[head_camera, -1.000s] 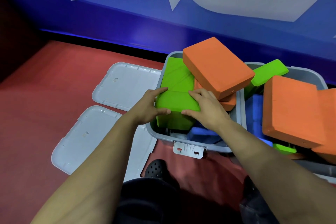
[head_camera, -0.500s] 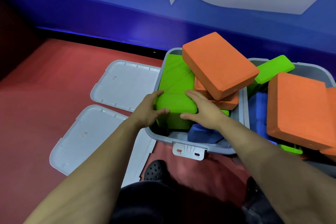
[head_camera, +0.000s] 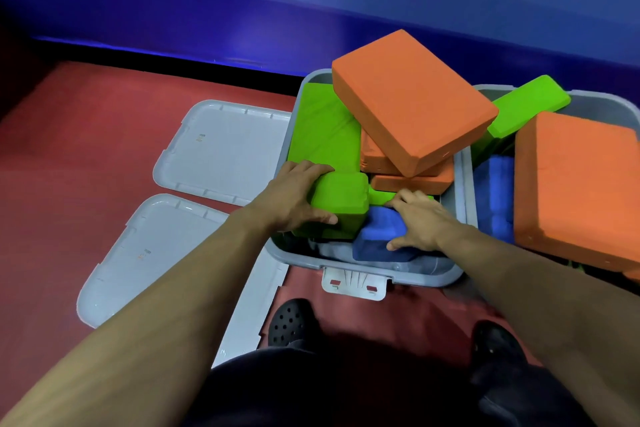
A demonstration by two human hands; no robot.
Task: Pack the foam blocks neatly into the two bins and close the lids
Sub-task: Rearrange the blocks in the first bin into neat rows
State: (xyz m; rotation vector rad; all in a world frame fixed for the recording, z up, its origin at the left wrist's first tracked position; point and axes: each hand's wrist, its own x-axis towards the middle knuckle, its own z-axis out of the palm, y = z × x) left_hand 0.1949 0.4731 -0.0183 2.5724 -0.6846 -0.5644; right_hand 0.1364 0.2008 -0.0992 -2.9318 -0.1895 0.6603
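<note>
Two grey bins stand side by side, the left bin point(head_camera: 349, 265) in front of me and the right bin point(head_camera: 588, 104) beside it, both heaped with foam blocks. My left hand point(head_camera: 294, 196) grips a green block point(head_camera: 341, 204) at the left bin's front left corner. My right hand point(head_camera: 420, 222) rests on a blue block point(head_camera: 377, 236) lying low in the same bin, thumb along its front edge. A big orange block point(head_camera: 412, 97) sits tilted on top of more orange and green blocks. Another large orange block point(head_camera: 575, 187) covers the right bin.
Two grey lids point(head_camera: 221, 149) point(head_camera: 162, 253) lie upside down on the red floor left of the bins. A blue wall point(head_camera: 242, 10) runs behind. My black shoes point(head_camera: 291, 319) stand just in front of the left bin's latch point(head_camera: 353, 282).
My right hand left the green block and moved down right onto the blue block. My left hand stays on the green block, which now sits lower and further left.
</note>
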